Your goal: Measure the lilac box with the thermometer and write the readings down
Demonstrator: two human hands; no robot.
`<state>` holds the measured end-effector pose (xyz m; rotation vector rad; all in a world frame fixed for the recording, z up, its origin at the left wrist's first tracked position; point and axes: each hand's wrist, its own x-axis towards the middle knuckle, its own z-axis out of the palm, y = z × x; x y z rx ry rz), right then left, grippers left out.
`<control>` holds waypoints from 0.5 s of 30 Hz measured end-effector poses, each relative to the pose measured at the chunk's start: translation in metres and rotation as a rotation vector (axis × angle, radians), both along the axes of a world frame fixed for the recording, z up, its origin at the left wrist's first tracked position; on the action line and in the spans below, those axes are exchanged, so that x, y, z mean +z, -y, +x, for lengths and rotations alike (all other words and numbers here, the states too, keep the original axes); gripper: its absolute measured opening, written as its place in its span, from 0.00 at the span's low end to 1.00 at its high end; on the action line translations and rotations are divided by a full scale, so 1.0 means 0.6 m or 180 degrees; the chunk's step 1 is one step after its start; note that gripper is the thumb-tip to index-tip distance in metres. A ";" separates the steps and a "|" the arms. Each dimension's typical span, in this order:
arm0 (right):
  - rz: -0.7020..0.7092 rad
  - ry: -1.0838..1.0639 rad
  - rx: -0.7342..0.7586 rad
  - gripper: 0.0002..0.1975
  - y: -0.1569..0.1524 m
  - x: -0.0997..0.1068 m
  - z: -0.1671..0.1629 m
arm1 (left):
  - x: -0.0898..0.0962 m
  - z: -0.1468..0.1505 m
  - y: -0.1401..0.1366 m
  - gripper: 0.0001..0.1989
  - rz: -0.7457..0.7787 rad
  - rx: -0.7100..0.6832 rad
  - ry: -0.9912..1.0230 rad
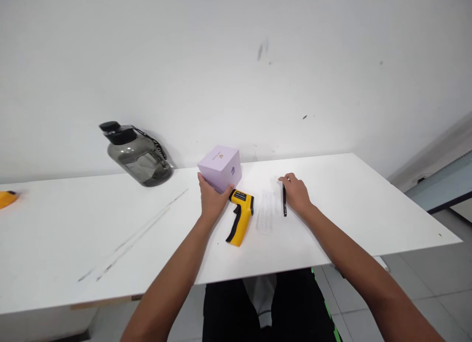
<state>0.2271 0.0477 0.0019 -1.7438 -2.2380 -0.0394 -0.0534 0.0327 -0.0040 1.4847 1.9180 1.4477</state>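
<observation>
My left hand (214,200) grips the near side of a lilac box (221,166), its thumb and fingers spread around the lower part. The box rests on the white table against the wall. Just in front of it lies a yellow and black infrared thermometer gun (241,219), close to my left thumb. My right hand (296,192) has its fingers closed at the upper end of a black pen (284,202), which points toward me at the table surface. Between the thermometer and the pen is a faint, pale rectangular patch (265,212); I cannot make out what it is.
A grey see-through water bottle (138,157) with a black lid and strap stands at the back left. Part of a yellow object (7,199) shows at the far left edge. The white table (368,209) meets the wall behind and ends at the right above a tiled floor.
</observation>
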 end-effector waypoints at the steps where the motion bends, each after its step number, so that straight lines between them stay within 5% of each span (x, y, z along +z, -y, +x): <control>1: -0.0026 0.0024 -0.0176 0.24 -0.001 0.002 0.000 | 0.000 -0.002 -0.002 0.64 -0.0070 -0.0011 0.0042; 6: -0.0183 0.0036 -0.0816 0.23 -0.007 -0.002 0.002 | 0.003 -0.004 -0.002 0.58 -0.0047 -0.0016 0.0058; 12: -0.0472 0.0094 -0.0844 0.18 -0.017 -0.014 0.016 | 0.004 -0.002 0.000 0.57 -0.0089 0.0014 -0.0044; 15: -0.0143 -0.0424 -0.0909 0.20 -0.018 -0.011 0.021 | 0.000 -0.003 -0.003 0.54 -0.0008 0.0025 -0.0047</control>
